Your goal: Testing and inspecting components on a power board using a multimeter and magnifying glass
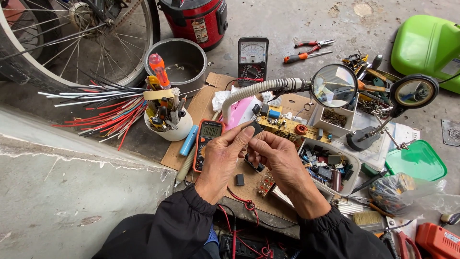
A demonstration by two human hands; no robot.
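Head view, looking down at a cluttered work mat on concrete.

Left hand (pixel 221 160): fingers curled, thumb and forefinger pinching a small black part (pixel 256 128) at its tip; right hand (pixel 278 160): fingers bent inward and close together, fingertips meeting the left hand's just below the same part; whether the right fingers actually grip it I cannot tell. The part sits at the centre of the view, raised above the cardboard sheet (pixel 203 103).

Around the hands: orange multimeter (pixel 207 141) at 9 o'clock, just beside the left thumb; yellow circuit board (pixel 287 123) at 1 o'clock, near; tray of loose parts (pixel 328 168) at 3 o'clock, touching distance from the right wrist; a second small black block (pixel 239 179) at 6 o'clock on the cardboard; red wire (pixel 244 204) looped below it.

Further out: white cup of tools (pixel 167 122) at 10 o'clock; analogue meter (pixel 253 57) at 12 o'clock; round magnifier (pixel 334 85) on a flexible arm at 1 o'clock; bicycle wheel (pixel 72 38) at 11 o'clock, well apart; green lid (pixel 416 160) at 3 o'clock.
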